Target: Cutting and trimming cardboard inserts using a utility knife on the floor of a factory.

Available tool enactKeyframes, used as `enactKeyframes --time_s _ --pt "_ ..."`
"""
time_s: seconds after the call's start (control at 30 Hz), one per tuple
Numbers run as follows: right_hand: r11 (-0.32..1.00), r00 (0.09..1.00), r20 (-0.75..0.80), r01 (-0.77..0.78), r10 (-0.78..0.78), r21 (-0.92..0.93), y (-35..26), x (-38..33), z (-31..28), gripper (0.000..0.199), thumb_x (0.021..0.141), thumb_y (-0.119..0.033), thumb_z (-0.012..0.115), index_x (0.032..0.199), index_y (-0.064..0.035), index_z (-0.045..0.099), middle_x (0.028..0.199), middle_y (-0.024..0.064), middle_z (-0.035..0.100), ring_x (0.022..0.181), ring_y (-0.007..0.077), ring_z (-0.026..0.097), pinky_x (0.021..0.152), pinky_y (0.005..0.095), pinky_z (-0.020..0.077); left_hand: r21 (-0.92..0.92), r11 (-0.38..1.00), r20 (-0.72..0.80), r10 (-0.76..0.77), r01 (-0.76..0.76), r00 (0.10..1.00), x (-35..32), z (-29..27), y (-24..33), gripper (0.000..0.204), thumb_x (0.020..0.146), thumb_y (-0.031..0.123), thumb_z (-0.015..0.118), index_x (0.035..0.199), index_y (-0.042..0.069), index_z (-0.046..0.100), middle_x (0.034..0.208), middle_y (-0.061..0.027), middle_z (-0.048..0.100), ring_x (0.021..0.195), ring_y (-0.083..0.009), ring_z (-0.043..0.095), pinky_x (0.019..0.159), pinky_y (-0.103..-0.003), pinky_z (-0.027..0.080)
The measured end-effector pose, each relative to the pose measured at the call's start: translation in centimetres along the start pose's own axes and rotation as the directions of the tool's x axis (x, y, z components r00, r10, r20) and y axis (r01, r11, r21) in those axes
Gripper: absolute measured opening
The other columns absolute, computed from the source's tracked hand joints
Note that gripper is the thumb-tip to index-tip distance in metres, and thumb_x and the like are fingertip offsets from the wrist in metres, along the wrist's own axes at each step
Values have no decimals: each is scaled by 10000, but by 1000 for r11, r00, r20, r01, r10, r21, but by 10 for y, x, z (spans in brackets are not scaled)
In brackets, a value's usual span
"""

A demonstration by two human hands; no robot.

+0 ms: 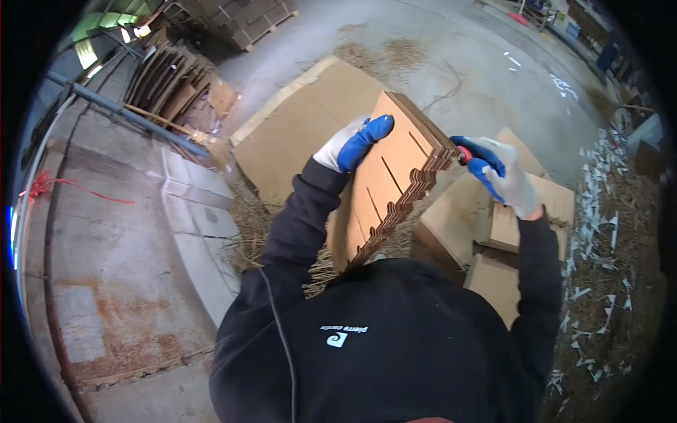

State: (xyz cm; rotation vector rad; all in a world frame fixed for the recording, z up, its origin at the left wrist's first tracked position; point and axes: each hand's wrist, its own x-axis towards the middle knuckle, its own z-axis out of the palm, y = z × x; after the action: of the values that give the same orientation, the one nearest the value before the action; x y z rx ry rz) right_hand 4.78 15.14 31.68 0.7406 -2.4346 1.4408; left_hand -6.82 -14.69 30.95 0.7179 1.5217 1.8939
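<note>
A thick stack of brown slotted cardboard sheets (384,173) stands tilted on edge in front of me, its scalloped edge facing right. My left hand (361,146), in a white glove with blue coating, grips the stack at its upper left, thumb on the slotted face. To the right of the stack, my right hand (502,173), gloved alike, is closed around a small tool with a red end (464,155). The fingers hide most of that tool, so its kind does not show. Its red end is close to the stack's right corner; whether they touch I cannot tell.
A large flat cardboard sheet (296,134) lies on the floor beyond the stack. More cardboard stacks (525,218) sit at right, beside white scraps (599,233) on the floor. A concrete ledge (127,247) runs along the left. A loaded pallet (243,25) stands at the back.
</note>
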Motion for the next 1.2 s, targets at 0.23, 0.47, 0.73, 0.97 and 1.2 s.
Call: enactKeyframes --time_s 0.23,0.47,0.73,0.97,1.2 --pt "978 964 -217 -116 153 172 41 -37 25 511 993 -314 577 1366 35 576 1164 71 671 976 123 598 874 276 485 438 882 -91 -147 172 985 13 22 33 571 932 554 656 1100 11 706 913 -58 734 779 -135 691 735 -292 548" --pt "946 930 -275 -167 245 277 63 -54 42 652 991 -458 570 1410 40 523 1097 16 625 904 81 530 813 232 444 680 718 -115 -93 147 989 18 34 48 605 892 615 664 912 15 740 713 -48 682 666 -116 619 675 -310 505" --pt "971 944 -248 -187 219 147 43 -52 40 630 1001 -479 546 1332 55 581 1029 70 660 847 150 587 764 283 470 743 650 -67 -162 158 985 17 22 53 577 965 564 597 980 4 734 747 -48 690 689 -129 629 699 -315 514" --pt "990 974 -217 35 -65 -137 -42 4 52 476 908 -327 620 1252 1 654 1026 207 682 899 361 676 792 379 529 2 999 87 -48 48 995 -9 -62 -14 755 967 629 529 1387 2 539 1252 -146 663 1107 -230 664 974 -387 532" --pt "981 990 -39 126 -133 -151 -56 10 56 504 801 -309 702 1232 -48 675 1004 174 679 868 361 662 783 404 541 -474 877 -120 -157 83 980 -49 -17 -26 634 1016 557 465 1294 -8 545 1061 -140 651 948 -255 653 853 -403 543"
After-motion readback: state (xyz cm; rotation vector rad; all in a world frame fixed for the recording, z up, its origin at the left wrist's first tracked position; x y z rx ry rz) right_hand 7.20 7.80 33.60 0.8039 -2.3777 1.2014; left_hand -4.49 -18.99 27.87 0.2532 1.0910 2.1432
